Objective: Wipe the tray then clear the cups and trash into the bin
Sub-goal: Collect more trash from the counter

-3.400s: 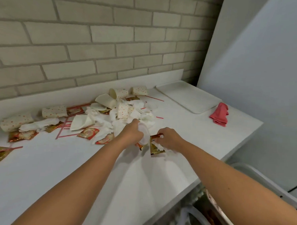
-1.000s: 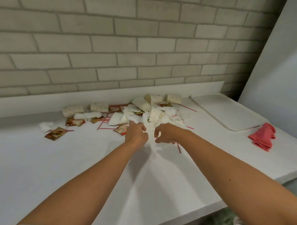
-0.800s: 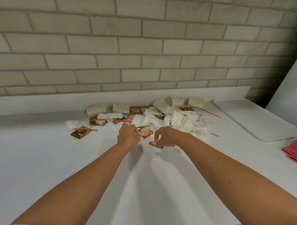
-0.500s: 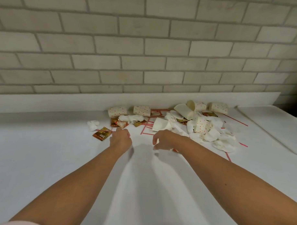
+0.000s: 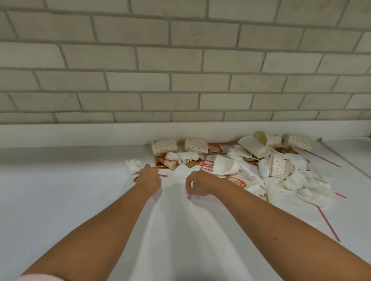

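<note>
You're on the clearing step, gathering trash. Your left hand [image 5: 148,178] covers a packet [image 5: 135,179] and a straw [image 5: 163,175]; can't tell if it's gripping. Your right hand [image 5: 196,185] is curled, fingertips down, contents unclear. The cups [image 5: 164,146] and napkins [image 5: 313,195] lie beyond and right of your hands. Next: pinch the flat bits off the desk [image 5: 52,198] and carry them to the bin, which isn't in view.

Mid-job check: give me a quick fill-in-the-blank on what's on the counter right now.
1. The two cups nearest the left hand lie on their ____.
2. The straws are ____ in colour.
3. The tray shows at the far ____ edge of the view.
4. The wall behind the counter is made of ____.

Missing words: sides; red; right; brick.
</note>
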Tool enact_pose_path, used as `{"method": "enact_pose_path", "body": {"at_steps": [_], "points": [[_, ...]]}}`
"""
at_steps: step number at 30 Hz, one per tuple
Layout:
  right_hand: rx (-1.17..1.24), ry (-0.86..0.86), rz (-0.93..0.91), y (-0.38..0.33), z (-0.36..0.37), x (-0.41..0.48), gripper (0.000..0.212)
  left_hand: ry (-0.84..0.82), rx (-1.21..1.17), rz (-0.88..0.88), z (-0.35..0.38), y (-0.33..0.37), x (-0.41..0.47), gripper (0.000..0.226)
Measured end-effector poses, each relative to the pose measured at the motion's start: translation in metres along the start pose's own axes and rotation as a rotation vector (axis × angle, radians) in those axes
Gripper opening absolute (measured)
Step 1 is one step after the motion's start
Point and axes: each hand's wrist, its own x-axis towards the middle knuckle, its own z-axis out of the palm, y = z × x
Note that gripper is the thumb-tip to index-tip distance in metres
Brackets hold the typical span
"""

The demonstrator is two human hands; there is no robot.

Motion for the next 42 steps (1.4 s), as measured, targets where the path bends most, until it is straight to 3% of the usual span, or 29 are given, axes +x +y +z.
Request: {"method": "enact_pose_path", "body": {"at_steps": [10, 15, 18, 23, 25, 30, 32, 35, 39, 42], "points": [[0.006, -0.035, 0.035, -0.004, 0.007, 0.029, 0.026, -0.150, 0.014, -0.037, 0.006, 0.006, 0.004, 0.024], [0.107, 0.144, 0.046, -0.008, 0.018, 0.043, 0.033, -0.232, -0.086, -0.056, 0.005, 0.011, 0.004, 0.008], [0.105, 0.167, 0.007, -0.015, 0.029, 0.049, 0.039, -0.245, -0.140, -0.045, 0.002, 0.011, 0.003, 0.011], [0.126, 0.210, 0.038, -0.016, 0.039, 0.057, 0.015, -0.327, -0.069, -0.041, -0.005, -0.005, 0.001, 0.017], [0.123, 0.204, 0.052, -0.015, 0.039, 0.058, 0.015, -0.349, -0.031, -0.046, -0.010, -0.014, 0.000, 0.021], [0.133, 0.223, -0.030, -0.016, 0.041, 0.058, 0.010, -0.335, 0.077, -0.009, -0.018, -0.019, -0.002, 0.022], [0.176, 0.208, -0.102, -0.019, 0.042, 0.057, 0.018, -0.327, 0.086, 0.024, -0.019, -0.016, -0.004, 0.013], [0.142, 0.145, -0.182, -0.022, 0.044, 0.058, 0.031, -0.287, 0.077, 0.080, -0.017, -0.013, -0.005, 0.023], [0.104, 0.199, -0.184, -0.026, 0.047, 0.062, 0.015, -0.244, 0.108, 0.100, -0.013, -0.018, -0.005, 0.020], [0.072, 0.237, -0.163, -0.024, 0.046, 0.065, 0.015, -0.262, 0.111, 0.101, -0.016, -0.024, -0.005, 0.020]]}}
